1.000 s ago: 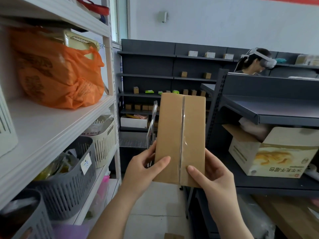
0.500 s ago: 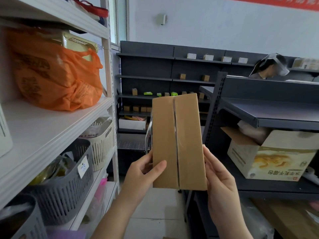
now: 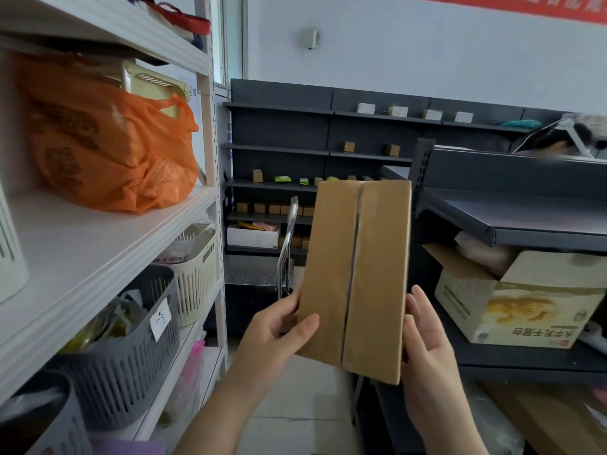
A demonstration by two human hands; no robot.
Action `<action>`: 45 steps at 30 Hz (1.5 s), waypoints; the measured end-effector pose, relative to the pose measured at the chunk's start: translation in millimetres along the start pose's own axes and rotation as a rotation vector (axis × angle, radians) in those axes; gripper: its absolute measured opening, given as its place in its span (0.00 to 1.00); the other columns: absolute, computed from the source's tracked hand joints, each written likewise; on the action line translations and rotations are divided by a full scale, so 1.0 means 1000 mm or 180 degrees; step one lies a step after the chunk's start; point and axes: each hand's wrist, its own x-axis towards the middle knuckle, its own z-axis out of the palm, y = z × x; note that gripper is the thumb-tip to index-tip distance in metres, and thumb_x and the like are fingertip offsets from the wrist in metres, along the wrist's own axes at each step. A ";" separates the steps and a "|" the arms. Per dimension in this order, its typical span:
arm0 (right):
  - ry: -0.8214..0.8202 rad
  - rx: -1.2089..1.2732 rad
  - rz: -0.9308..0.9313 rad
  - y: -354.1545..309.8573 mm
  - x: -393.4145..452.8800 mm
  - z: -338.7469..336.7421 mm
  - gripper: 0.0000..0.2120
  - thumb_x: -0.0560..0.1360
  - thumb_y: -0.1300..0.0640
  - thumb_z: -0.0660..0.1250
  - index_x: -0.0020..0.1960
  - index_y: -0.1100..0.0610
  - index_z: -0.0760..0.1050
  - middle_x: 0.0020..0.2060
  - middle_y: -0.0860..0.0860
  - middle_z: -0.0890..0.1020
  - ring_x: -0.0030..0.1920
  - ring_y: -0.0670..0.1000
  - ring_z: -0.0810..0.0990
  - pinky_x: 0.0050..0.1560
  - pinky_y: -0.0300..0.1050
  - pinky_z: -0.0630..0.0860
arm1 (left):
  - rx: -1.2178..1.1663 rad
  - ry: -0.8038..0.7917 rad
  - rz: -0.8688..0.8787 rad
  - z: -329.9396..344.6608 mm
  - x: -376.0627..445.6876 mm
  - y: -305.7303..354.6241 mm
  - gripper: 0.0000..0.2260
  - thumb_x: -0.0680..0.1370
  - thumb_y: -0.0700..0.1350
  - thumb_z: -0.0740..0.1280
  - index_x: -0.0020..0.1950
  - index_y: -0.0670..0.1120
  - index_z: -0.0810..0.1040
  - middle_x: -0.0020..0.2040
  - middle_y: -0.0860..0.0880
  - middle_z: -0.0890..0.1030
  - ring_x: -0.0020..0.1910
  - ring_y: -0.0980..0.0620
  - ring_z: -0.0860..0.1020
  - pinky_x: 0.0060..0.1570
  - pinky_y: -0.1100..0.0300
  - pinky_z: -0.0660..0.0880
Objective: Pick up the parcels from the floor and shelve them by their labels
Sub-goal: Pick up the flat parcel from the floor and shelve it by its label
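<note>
A flat brown cardboard parcel (image 3: 356, 277) with a taped centre seam stands upright in front of me, held between both hands. My left hand (image 3: 276, 333) grips its lower left edge, thumb across the front face. My right hand (image 3: 427, 343) presses flat against its lower right side, fingers behind the box. No label shows on the side facing me.
A white shelf unit (image 3: 98, 244) on the left holds an orange bag (image 3: 108, 149) and grey and cream baskets (image 3: 131, 349). Dark shelving (image 3: 512, 221) on the right holds an open printed carton (image 3: 522, 307). More dark shelves (image 3: 315, 149) with small boxes line the back wall. A person stands at far right.
The parcel has turned slightly in my hands, its top tipping right. My right hand's fingers slid from the front face to its side. The person behind the right shelving moved further right.
</note>
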 end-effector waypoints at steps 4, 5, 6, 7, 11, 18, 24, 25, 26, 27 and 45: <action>-0.0031 -0.0040 0.0290 0.003 0.000 0.001 0.43 0.60 0.45 0.68 0.73 0.44 0.57 0.69 0.47 0.71 0.61 0.49 0.75 0.61 0.55 0.73 | -0.0091 0.0149 0.0156 -0.005 0.001 0.002 0.19 0.74 0.37 0.63 0.59 0.57 0.71 0.48 0.67 0.82 0.51 0.66 0.80 0.46 0.74 0.74; -0.0015 -0.0077 0.0332 0.005 -0.001 0.001 0.45 0.59 0.45 0.71 0.73 0.44 0.57 0.68 0.47 0.71 0.62 0.51 0.75 0.60 0.56 0.73 | -0.0019 0.0197 0.0235 -0.005 0.001 0.002 0.20 0.73 0.36 0.64 0.60 0.57 0.71 0.48 0.69 0.82 0.51 0.67 0.79 0.46 0.74 0.73; -0.0018 -0.0112 0.0343 0.006 -0.001 0.001 0.46 0.59 0.45 0.75 0.73 0.43 0.58 0.68 0.47 0.72 0.61 0.51 0.76 0.58 0.55 0.75 | 0.0079 0.0233 0.0298 -0.006 0.001 0.002 0.21 0.73 0.36 0.64 0.61 0.57 0.70 0.48 0.70 0.81 0.52 0.68 0.79 0.47 0.75 0.73; 0.0015 -0.0140 0.0341 0.008 -0.001 0.000 0.46 0.59 0.46 0.77 0.72 0.44 0.59 0.66 0.48 0.74 0.60 0.51 0.78 0.54 0.53 0.76 | 0.0190 0.0282 0.0333 -0.006 0.002 0.001 0.22 0.73 0.37 0.64 0.62 0.57 0.69 0.48 0.72 0.80 0.52 0.69 0.78 0.46 0.76 0.72; 0.0120 -0.0195 0.0208 0.005 0.000 0.001 0.36 0.60 0.54 0.74 0.66 0.45 0.68 0.55 0.45 0.81 0.52 0.47 0.82 0.44 0.44 0.77 | 0.0854 0.0439 0.0426 -0.011 0.003 -0.006 0.20 0.73 0.50 0.63 0.61 0.68 0.65 0.57 0.74 0.75 0.58 0.70 0.73 0.54 0.72 0.72; 0.0407 -0.0825 0.0004 0.009 -0.001 0.007 0.41 0.62 0.60 0.77 0.70 0.47 0.62 0.51 0.49 0.81 0.45 0.49 0.81 0.45 0.48 0.78 | 0.1285 0.0250 0.0162 -0.015 0.009 -0.015 0.28 0.66 0.64 0.61 0.64 0.68 0.57 0.67 0.69 0.60 0.69 0.63 0.64 0.62 0.66 0.70; 0.0331 -0.1342 -0.0183 0.014 -0.001 0.012 0.44 0.61 0.56 0.78 0.72 0.47 0.60 0.61 0.49 0.74 0.56 0.53 0.78 0.50 0.47 0.77 | 0.0617 0.0065 -0.0323 -0.016 0.013 -0.020 0.42 0.56 0.68 0.70 0.66 0.68 0.55 0.66 0.64 0.69 0.63 0.66 0.70 0.62 0.61 0.72; 0.0295 -0.1429 -0.0225 0.013 -0.001 0.013 0.44 0.62 0.56 0.77 0.72 0.48 0.59 0.61 0.47 0.73 0.59 0.52 0.75 0.50 0.45 0.76 | 0.0565 0.0070 -0.0376 -0.016 0.013 -0.021 0.40 0.56 0.65 0.70 0.64 0.70 0.54 0.65 0.65 0.69 0.62 0.66 0.70 0.61 0.62 0.73; 0.0255 -0.1506 -0.0275 0.011 -0.002 0.014 0.44 0.63 0.57 0.77 0.72 0.49 0.58 0.59 0.45 0.72 0.59 0.50 0.74 0.50 0.43 0.74 | 0.0538 0.0082 -0.0417 -0.016 0.013 -0.023 0.40 0.57 0.64 0.71 0.64 0.71 0.54 0.65 0.64 0.69 0.62 0.63 0.71 0.61 0.59 0.74; 0.0214 -0.1584 -0.0330 0.009 -0.002 0.015 0.43 0.63 0.57 0.77 0.72 0.50 0.58 0.56 0.43 0.70 0.59 0.49 0.72 0.51 0.43 0.74 | 0.0533 0.0098 -0.0461 -0.017 0.014 -0.026 0.41 0.57 0.64 0.71 0.65 0.71 0.55 0.66 0.62 0.70 0.63 0.59 0.72 0.61 0.55 0.74; -0.0089 -0.2700 -0.1152 -0.026 0.021 0.018 0.32 0.70 0.51 0.68 0.70 0.44 0.60 0.60 0.39 0.66 0.58 0.43 0.70 0.53 0.40 0.70 | -0.0385 0.0323 -0.0822 -0.015 0.008 -0.030 0.36 0.53 0.60 0.70 0.62 0.65 0.66 0.58 0.55 0.77 0.51 0.54 0.80 0.36 0.66 0.77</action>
